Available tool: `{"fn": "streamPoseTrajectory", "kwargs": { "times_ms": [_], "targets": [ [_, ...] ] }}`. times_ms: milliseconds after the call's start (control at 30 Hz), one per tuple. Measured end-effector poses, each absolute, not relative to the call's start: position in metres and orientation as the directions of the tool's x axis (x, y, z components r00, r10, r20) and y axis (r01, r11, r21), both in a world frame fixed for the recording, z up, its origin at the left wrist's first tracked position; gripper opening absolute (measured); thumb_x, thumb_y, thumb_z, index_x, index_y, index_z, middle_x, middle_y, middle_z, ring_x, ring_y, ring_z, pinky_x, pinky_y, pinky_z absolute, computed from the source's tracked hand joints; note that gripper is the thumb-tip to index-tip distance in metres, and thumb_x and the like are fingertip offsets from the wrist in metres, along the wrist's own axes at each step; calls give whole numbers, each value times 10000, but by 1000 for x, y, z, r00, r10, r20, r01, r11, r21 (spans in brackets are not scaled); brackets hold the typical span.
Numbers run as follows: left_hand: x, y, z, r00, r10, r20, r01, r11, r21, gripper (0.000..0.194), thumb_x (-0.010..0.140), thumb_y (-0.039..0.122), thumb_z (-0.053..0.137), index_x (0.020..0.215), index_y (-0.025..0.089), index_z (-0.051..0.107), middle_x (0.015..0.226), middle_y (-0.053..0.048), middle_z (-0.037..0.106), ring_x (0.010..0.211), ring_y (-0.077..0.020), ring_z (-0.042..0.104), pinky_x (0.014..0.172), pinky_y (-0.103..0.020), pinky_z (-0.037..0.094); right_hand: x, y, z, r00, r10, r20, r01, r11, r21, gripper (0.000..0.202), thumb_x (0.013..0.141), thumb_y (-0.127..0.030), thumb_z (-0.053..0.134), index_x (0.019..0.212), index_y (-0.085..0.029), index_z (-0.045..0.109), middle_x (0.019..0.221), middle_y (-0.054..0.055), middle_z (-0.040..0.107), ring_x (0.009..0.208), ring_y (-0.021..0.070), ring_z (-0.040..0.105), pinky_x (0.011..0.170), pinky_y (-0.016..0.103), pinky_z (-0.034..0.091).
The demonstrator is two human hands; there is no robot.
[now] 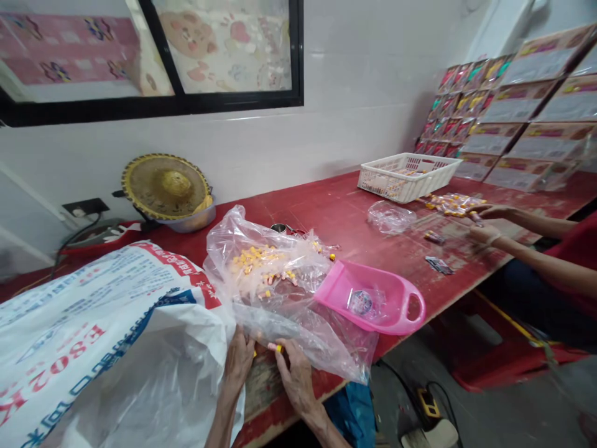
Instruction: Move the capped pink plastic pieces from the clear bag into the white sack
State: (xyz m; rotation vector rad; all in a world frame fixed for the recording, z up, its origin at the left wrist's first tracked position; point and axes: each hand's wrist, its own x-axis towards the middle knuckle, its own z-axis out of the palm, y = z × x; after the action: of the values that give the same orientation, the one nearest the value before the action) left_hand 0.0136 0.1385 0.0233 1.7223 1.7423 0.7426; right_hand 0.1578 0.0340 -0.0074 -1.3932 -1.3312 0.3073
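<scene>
My left hand [240, 359] rests at the table's front edge beside the white sack, its fingers curled. A bit of yellow shows at its fingertips; the rest of what it holds is hidden. Between thumb and finger of my right hand [297, 375] is a small pink tube with a yellow cap [276, 348]. Just beyond both hands spreads a clear plastic bag [298, 330], with several more yellow-capped pieces [256, 258] in and under its film. The big printed white sack [140, 348] lies open on the left.
A pink scoop [380, 311] containing a clear packet lies right of the bag. Farther right are a white basket [410, 180], a crumpled clear bag [390, 216] and a co-worker's hands [487, 224] at a pile of small pieces. A round yellow-rimmed fan-like object [165, 186] stands by the wall; boxes [527, 137] are stacked behind.
</scene>
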Motion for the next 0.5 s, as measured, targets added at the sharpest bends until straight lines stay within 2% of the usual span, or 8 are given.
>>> {"fn": "streamPoseTrajectory", "kwargs": {
  "times_ms": [200, 333, 433, 500],
  "targets": [
    [12, 115, 33, -175, 983, 53, 549, 52, 834, 463, 896, 505, 462, 1243, 223, 578, 1108, -115, 725, 1067, -296, 719, 946, -428, 573, 156, 35, -6, 354, 795, 492, 501, 283, -818, 196, 1082, -264, 529, 1131, -268, 718, 965, 12, 752, 862, 172, 753, 761, 241, 577],
    [6, 115, 74, -261, 951, 164, 559, 11, 829, 515, 941, 502, 445, 1351, 223, 585, 862, -38, 688, 788, -247, 691, 794, -394, 576, 155, 36, -5, 356, 796, 490, 497, 282, -821, 177, 1080, -262, 537, 1104, -263, 712, 940, 11, 739, 840, 169, 742, 729, 234, 557],
    [7, 154, 111, -331, 919, 215, 376, -80, 923, 562, 924, 439, 512, 1430, 193, 527, 851, -14, 654, 652, -184, 622, 647, -315, 552, 155, 36, -5, 360, 802, 476, 490, 272, -828, 171, 1073, -243, 538, 1095, -257, 707, 935, 11, 732, 838, 169, 736, 726, 234, 548],
    [9, 195, 130, -405, 893, 196, 265, -91, 960, 618, 905, 390, 570, 1471, 157, 488, 784, 16, 593, 577, -157, 553, 543, -269, 494, 155, 36, -4, 361, 810, 462, 480, 264, -837, 177, 1069, -227, 535, 1109, -256, 704, 947, 13, 730, 846, 168, 732, 732, 233, 547]
  ]
}}
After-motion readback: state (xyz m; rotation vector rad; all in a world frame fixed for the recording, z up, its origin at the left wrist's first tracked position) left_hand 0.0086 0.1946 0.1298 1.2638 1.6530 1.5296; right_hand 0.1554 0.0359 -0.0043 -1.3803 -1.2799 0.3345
